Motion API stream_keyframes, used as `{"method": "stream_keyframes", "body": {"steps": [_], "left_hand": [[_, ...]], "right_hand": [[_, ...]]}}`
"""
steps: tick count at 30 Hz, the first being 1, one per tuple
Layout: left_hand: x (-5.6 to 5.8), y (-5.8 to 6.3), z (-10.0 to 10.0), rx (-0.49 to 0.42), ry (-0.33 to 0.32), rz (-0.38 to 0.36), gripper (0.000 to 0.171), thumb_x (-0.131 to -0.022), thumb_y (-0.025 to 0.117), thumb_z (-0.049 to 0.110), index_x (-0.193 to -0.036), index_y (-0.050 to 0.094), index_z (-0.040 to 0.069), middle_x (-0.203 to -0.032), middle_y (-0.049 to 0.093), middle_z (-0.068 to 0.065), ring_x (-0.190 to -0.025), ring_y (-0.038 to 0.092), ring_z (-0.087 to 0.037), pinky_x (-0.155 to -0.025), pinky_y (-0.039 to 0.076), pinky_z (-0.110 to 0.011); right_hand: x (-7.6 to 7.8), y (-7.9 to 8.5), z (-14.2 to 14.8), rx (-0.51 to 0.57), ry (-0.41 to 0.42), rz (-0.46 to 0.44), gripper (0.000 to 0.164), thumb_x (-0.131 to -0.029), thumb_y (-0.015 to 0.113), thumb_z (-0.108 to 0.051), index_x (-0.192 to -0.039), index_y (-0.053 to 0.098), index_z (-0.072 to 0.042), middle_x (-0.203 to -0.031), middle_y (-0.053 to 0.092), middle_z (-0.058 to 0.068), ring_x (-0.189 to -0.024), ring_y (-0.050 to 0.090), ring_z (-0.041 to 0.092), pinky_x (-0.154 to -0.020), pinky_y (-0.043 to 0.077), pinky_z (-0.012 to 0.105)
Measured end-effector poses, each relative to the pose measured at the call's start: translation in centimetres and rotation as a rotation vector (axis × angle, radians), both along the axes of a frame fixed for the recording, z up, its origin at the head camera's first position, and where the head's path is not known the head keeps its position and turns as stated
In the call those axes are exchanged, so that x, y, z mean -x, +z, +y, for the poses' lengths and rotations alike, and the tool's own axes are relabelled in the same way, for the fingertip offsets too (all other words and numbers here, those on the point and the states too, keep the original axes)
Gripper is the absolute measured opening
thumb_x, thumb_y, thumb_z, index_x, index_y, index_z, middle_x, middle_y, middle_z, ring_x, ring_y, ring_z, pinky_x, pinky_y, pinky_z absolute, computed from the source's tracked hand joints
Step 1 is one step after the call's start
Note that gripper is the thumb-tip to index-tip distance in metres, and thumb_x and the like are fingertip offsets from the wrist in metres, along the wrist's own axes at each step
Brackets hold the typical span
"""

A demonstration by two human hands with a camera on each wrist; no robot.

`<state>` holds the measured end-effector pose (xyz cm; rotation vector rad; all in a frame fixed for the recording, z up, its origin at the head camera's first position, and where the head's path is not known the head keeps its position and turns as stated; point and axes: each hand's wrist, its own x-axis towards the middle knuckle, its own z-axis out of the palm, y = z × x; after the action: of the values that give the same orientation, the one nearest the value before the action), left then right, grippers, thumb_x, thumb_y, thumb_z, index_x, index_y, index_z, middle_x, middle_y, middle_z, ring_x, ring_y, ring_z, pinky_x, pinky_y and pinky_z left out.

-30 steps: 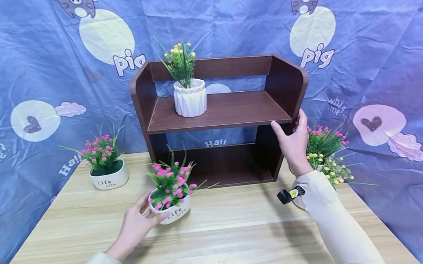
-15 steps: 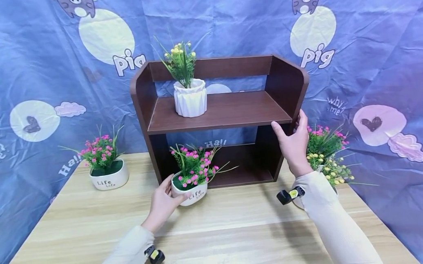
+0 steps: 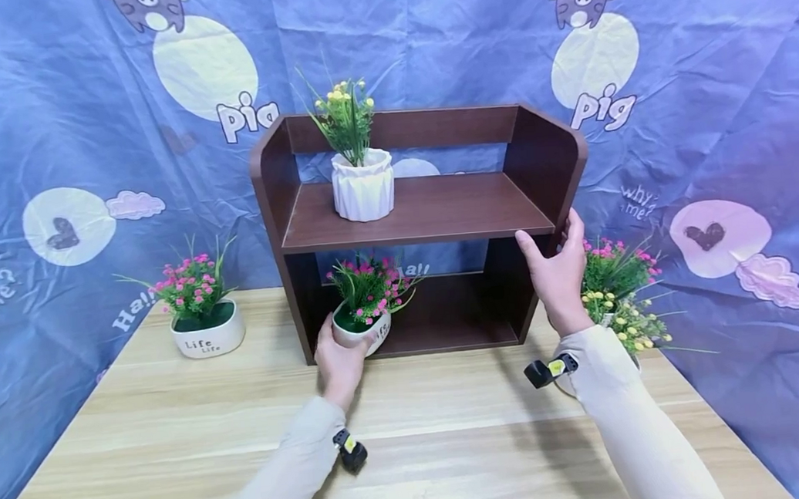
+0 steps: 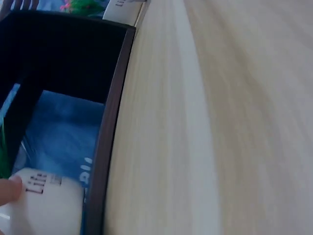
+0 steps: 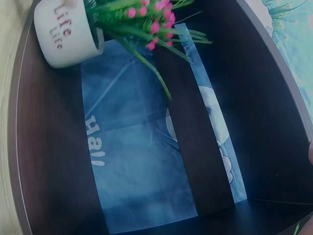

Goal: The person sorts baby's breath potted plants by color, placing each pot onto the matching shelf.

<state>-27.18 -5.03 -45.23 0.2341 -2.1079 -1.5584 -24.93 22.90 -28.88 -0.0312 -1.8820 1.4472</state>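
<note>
My left hand (image 3: 341, 362) grips a white oval pot marked "Life", a potted plant (image 3: 364, 335) with pink flowers, by its left end. It is at the front left of the lower compartment of a dark brown two-tier shelf (image 3: 459, 207). In the right wrist view the potted plant (image 5: 68, 41) overlaps the compartment, its flowers pointing inward. The left wrist view shows a fingertip on the lettered side of the pot (image 4: 54, 205). My right hand (image 3: 558, 277) holds the shelf's right side panel, thumb at the front edge, other fingers partly hidden behind the panel.
A white ribbed pot (image 3: 364, 190) with yellow flowers stands on the upper tier, left of centre. Another pink-flowered "Life" pot (image 3: 209, 336) sits left of the shelf. Pink and yellow flowers (image 3: 627, 318) stand right of it, partly behind my right forearm. A blue printed cloth (image 3: 83, 109) hangs behind.
My left hand has carried the pink-flowered potted plant rightward and away from me, from in front of the shelf to the lower compartment's opening. My right hand has stayed on the side panel.
</note>
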Motion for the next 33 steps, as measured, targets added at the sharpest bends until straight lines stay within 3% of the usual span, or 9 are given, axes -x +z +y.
{"method": "stream_keyframes", "body": {"steps": [3, 6, 9, 16, 20, 25, 33], "left_hand": [[0.4, -0.3, 0.8, -0.034, 0.073, 0.001, 0.084, -0.062, 0.088, 0.016, -0.134, 0.05, -0.001, -0.13, 0.055, -0.023, -0.119, 0.051, -0.039, -0.103, 0.039, -0.047], [0.4, -0.3, 1.3, -0.042, 0.092, 0.014, 0.084, -0.062, 0.088, 0.015, -0.134, 0.047, -0.002, -0.129, 0.052, -0.023, -0.118, 0.049, -0.04, -0.103, 0.038, -0.049], [0.1, -0.3, 1.5, -0.03, 0.069, 0.025, 0.085, -0.062, 0.087, 0.012, -0.133, 0.045, -0.003, -0.129, 0.049, -0.023, -0.119, 0.048, -0.04, -0.103, 0.038, -0.049], [-0.5, -0.3, 0.9, 0.06, -0.019, 0.038, 0.085, -0.065, 0.085, 0.011, -0.138, 0.043, -0.002, -0.13, 0.048, -0.026, -0.121, 0.046, -0.042, -0.104, 0.037, -0.052], [-0.4, -0.5, 0.6, 0.079, -0.038, 0.015, 0.081, -0.066, 0.085, 0.012, -0.136, 0.047, -0.001, -0.129, 0.052, -0.026, -0.119, 0.048, -0.042, -0.103, 0.038, -0.053], [-0.1, -0.6, 0.8, 0.042, -0.016, 0.003, 0.077, -0.066, 0.086, 0.009, -0.132, 0.05, -0.001, -0.127, 0.055, -0.024, -0.118, 0.051, -0.04, -0.102, 0.039, -0.051], [0.6, -0.6, 2.1, -0.074, 0.078, -0.033, 0.077, -0.067, 0.085, 0.008, -0.134, 0.047, 0.004, -0.126, 0.058, -0.024, -0.115, 0.053, -0.041, -0.098, 0.042, -0.051]], "right_hand": [[0.5, -0.3, 0.3, -0.001, 0.001, -0.001, 0.07, -0.088, 0.068, -0.017, -0.146, 0.031, -0.009, -0.14, 0.045, 0.014, -0.126, 0.044, 0.023, -0.108, 0.034, 0.034], [1.5, -1.3, 1.2, -0.01, -0.002, -0.001, 0.072, -0.087, 0.07, -0.021, -0.147, 0.031, -0.014, -0.141, 0.046, 0.009, -0.126, 0.044, 0.019, -0.108, 0.034, 0.031], [2.5, -2.3, 2.2, -0.017, -0.008, 0.008, 0.073, -0.086, 0.072, -0.026, -0.147, 0.032, -0.02, -0.14, 0.047, 0.003, -0.125, 0.045, 0.015, -0.107, 0.035, 0.029], [2.5, -2.3, 2.4, -0.021, -0.011, 0.023, 0.071, -0.086, 0.072, -0.028, -0.146, 0.033, -0.023, -0.139, 0.047, 0.001, -0.124, 0.045, 0.014, -0.105, 0.036, 0.029], [2.5, -2.3, 2.4, -0.018, -0.01, 0.022, 0.071, -0.086, 0.072, -0.028, -0.145, 0.033, -0.022, -0.139, 0.047, 0.001, -0.124, 0.045, 0.014, -0.106, 0.036, 0.029], [2.6, -2.4, 2.3, -0.015, -0.003, 0.024, 0.071, -0.086, 0.072, -0.028, -0.145, 0.033, -0.022, -0.139, 0.047, 0.002, -0.125, 0.045, 0.014, -0.106, 0.035, 0.028], [2.5, -2.3, 2.3, -0.015, 0.003, 0.023, 0.073, -0.085, 0.073, -0.027, -0.146, 0.032, -0.021, -0.14, 0.046, 0.002, -0.127, 0.043, 0.014, -0.109, 0.033, 0.031]]}}
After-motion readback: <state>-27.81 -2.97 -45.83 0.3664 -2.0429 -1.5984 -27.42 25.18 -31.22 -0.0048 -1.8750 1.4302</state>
